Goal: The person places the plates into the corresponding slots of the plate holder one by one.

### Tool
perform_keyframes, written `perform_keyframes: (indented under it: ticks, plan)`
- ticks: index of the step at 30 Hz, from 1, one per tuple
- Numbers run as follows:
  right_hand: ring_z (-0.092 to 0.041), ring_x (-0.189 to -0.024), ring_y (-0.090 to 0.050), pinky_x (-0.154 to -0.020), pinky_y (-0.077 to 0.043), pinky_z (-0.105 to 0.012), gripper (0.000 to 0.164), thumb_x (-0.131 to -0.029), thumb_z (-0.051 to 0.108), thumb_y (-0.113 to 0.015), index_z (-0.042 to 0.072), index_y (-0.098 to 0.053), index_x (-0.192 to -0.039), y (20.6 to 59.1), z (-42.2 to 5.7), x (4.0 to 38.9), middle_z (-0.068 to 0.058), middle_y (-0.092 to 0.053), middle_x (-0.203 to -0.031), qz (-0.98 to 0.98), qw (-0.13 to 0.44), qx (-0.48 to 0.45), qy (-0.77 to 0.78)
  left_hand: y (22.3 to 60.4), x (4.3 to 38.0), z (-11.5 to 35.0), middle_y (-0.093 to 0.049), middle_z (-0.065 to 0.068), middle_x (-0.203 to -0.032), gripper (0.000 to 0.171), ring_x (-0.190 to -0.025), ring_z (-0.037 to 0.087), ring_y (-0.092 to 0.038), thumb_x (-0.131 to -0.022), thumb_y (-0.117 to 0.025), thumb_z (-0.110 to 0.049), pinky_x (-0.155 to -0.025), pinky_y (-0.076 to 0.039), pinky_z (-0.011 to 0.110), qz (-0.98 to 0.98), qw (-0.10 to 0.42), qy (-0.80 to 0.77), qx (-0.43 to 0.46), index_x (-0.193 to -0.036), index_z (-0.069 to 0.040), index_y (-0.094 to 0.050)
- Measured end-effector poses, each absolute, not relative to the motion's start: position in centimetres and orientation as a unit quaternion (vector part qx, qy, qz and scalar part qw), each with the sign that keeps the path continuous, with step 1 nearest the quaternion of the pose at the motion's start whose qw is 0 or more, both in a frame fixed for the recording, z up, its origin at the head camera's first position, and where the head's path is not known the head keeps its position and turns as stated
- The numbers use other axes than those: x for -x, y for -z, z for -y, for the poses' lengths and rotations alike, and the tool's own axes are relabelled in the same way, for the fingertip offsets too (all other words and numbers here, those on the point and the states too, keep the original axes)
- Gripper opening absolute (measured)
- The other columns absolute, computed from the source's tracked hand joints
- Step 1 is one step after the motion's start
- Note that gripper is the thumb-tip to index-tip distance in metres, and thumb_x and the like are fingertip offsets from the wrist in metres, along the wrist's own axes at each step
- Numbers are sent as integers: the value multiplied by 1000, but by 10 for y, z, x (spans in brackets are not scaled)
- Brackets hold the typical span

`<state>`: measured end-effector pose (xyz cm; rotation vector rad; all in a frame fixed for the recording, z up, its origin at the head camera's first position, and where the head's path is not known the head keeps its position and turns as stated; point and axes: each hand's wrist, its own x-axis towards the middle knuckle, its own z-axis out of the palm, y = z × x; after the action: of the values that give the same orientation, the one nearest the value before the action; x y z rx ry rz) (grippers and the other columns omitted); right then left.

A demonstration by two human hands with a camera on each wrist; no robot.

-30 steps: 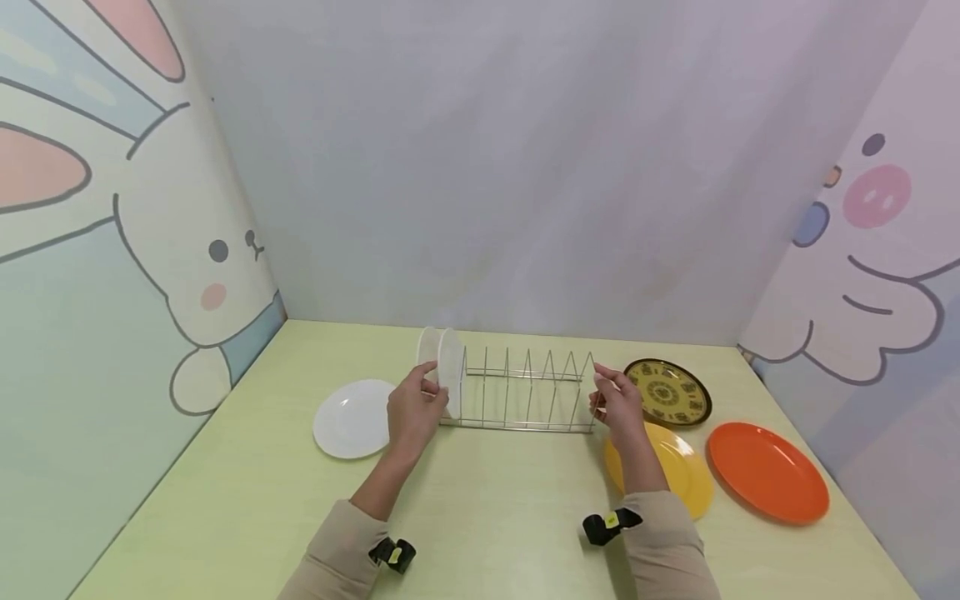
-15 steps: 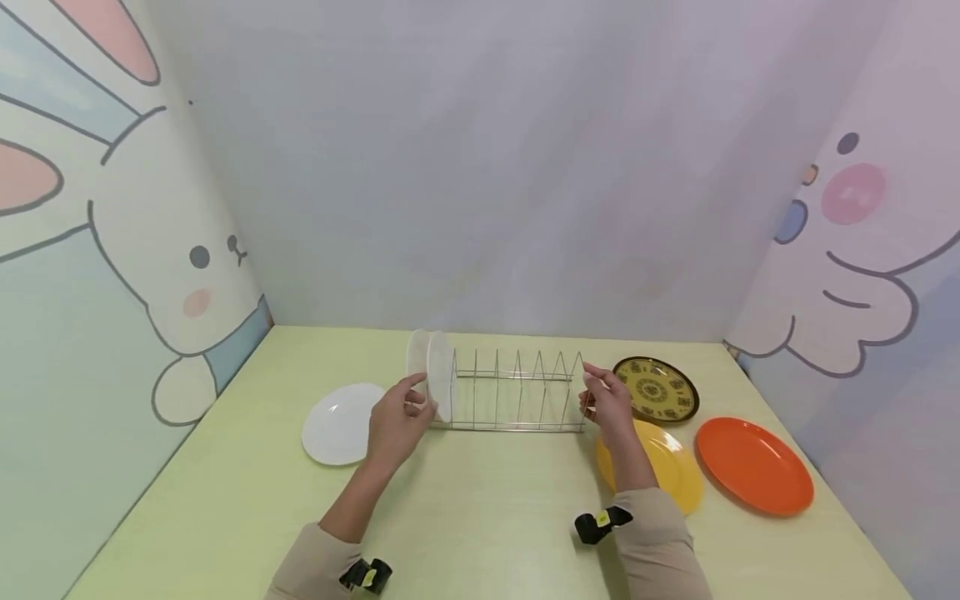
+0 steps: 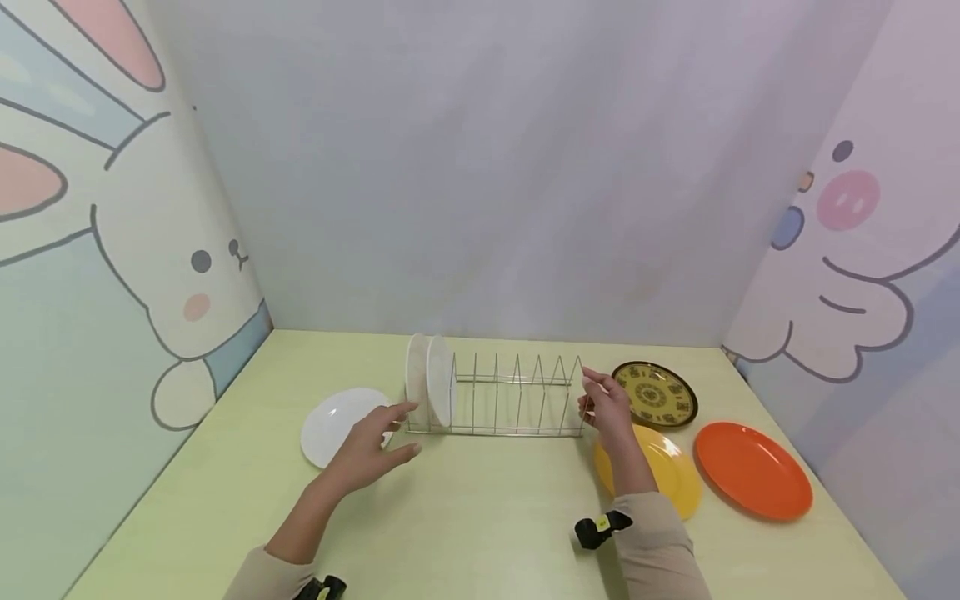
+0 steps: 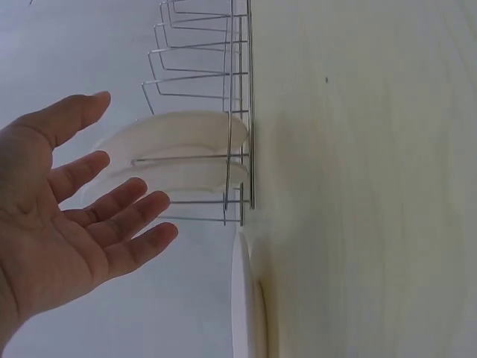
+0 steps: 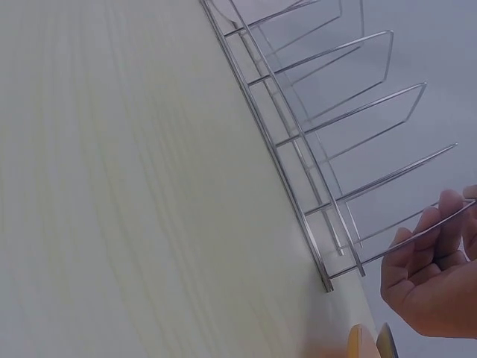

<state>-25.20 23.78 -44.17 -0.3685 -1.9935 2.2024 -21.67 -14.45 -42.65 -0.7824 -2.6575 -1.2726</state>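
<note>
A metal wire dish rack (image 3: 517, 432) stands on the table, with two white plates (image 3: 442, 383) upright in its left-end slots. My left hand (image 3: 363, 450) is spread near that end, apart from the plates and holding nothing. Its loosely extended fingers (image 4: 119, 200) show in the left wrist view, in front of the upright plates. At the rack's right end, my right hand (image 3: 611, 410) pinches the last wire loop. The right wrist view shows those fingers (image 5: 425, 239) curled at the wire. A third white plate (image 3: 330, 429) lies flat, partly behind the left hand.
Flat on the right lie a yellow plate (image 3: 671, 475), partly under the right forearm, a dark-rimmed patterned plate (image 3: 652, 393) and an orange plate (image 3: 753, 471). A grey wall (image 3: 487, 167) closes off the back; cartoon-printed panels flank the table.
My left hand has let go of the upright white plate and drawn back toward the lower left, its fingers spreading. My right hand keeps its hold on the rack's end.
</note>
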Motion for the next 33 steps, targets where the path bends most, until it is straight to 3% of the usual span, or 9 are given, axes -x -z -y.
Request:
perform_keyframes:
  ticks: [4,11,20,33]
  plan:
    - [-14,-64,-50,-64,-47,-33,33,-98,23,-50,12,-51,-129,442,-237,252,-5,-50,-74,665,71,118,-734,429,218,162,-53,16,-124,59,-106,38,-54,-79,-75,-20,-83,-46,52,878,62,396,261,-130,-4,-51]
    - [-13,-64,-50,-65,-47,-33,32,-98,23,-50,14,-51,-129,441,-239,251,-4,-50,-73,664,71,116,-735,430,222,183,-56,18,-118,59,-104,39,-53,-78,-75,-22,-80,-46,54,883,87,381,258,-128,-2,-52]
    - [-13,-63,-50,-62,-47,-31,32,-98,24,-50,13,-52,-128,444,-240,254,-4,-50,-73,665,72,117,-734,431,228,201,-53,19,-122,59,-110,39,-49,-80,-75,-24,-81,-44,57,893,82,388,215,-130,-6,-51]
    - [-14,-64,-51,-62,-47,-30,33,-96,27,-53,15,-54,-127,444,-243,254,-4,-52,-73,656,74,122,-742,423,244,222,-45,26,-129,68,-119,45,-40,-84,-68,-39,-88,-38,60,910,47,389,134,-138,-7,-42]
